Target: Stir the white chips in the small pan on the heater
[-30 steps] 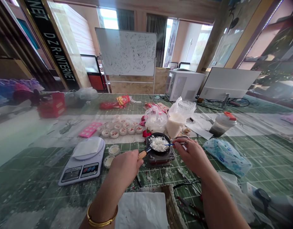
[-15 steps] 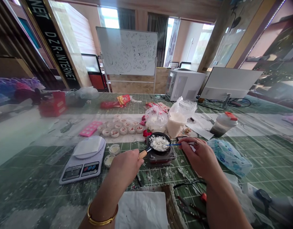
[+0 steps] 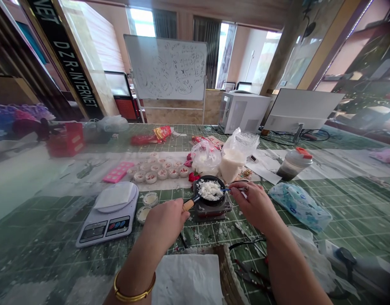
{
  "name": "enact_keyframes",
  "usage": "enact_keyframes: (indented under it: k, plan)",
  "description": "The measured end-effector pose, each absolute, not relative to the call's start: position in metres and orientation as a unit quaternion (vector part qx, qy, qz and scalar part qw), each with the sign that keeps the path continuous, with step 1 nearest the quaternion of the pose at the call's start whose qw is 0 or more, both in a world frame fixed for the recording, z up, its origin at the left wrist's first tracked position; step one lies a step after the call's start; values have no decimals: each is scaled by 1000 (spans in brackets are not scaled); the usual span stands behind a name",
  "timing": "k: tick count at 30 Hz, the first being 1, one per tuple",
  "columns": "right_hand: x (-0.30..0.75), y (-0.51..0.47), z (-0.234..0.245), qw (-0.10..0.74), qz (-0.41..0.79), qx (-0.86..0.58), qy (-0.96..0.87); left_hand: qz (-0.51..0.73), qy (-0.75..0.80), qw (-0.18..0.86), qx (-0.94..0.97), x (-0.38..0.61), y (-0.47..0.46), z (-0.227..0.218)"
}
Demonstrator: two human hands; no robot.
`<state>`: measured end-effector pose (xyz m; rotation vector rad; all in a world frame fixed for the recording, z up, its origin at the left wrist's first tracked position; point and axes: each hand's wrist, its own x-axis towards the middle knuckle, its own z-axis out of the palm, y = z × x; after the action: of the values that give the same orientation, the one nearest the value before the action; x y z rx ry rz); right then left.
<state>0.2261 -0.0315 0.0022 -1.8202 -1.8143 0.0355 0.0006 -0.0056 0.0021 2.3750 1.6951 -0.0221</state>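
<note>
My left hand is closed round the wooden handle of a small black frying pan. The pan rests on a small dark hot plate and holds a heap of white crumbly flakes. Between the fingers of my right hand is a thin blue stirring stick, its tip among the flakes at the pan's right side. What the stick's tip looks like is hidden in the flakes. Left of the pan stand two small cups of pale contents.
A kitchen scale lies at left, near a pink mould and several small decorated cups. Behind the pan are plastic bags of white material. At right lie a tissue pack and a red-lidded bottle; pliers lie in front.
My right hand has moved left, closer to the pan, with the stick. The flakes are heaped differently, with more dark pan showing at the left. My left hand still grips the handle.
</note>
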Motion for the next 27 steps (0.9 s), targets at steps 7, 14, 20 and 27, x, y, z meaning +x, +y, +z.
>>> enact_keyframes:
  k: [7, 14, 20, 27]
  plan:
    - [224, -31, 3, 278, 31, -681, -676, -8, 576, 118, 809, 0, -5, 3]
    - [227, -25, -3, 295, 11, -690, -660, 6, 575, 111, 811, -1, -4, 0]
    - [225, -22, -6, 298, 17, -683, -667, 5, 576, 117, 809, -3, -5, 0]
    - [220, -25, -2, 280, 60, -670, -685, 4, 581, 113, 806, -2, -6, 2]
